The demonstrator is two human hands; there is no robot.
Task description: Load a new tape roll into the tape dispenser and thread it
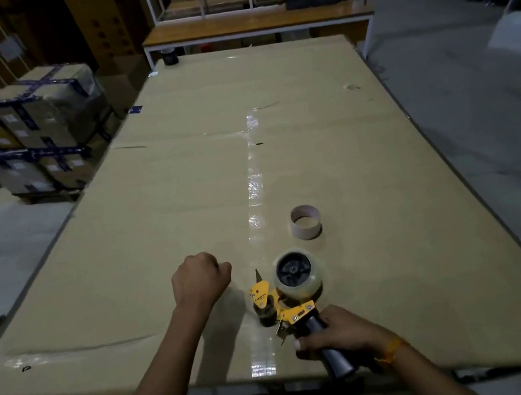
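Note:
A yellow tape dispenser [280, 310] lies near the front edge of the cardboard-covered table [181, 190]. A clear tape roll [298, 272] sits on its black hub. My right hand [337, 335] is wrapped around the dispenser's dark handle. My left hand [201, 279] hovers to the left of the dispenser as a closed fist; I cannot tell if anything thin is pinched in it. An empty cardboard tape core [306, 222] stands on the table just beyond the dispenser.
A shiny strip of clear tape [254, 177] runs down the middle of the table. A small dark roll [169, 56] stands at the far left corner. Taped boxes [38, 132] are stacked on the floor to the left. A bench [256, 24] stands behind.

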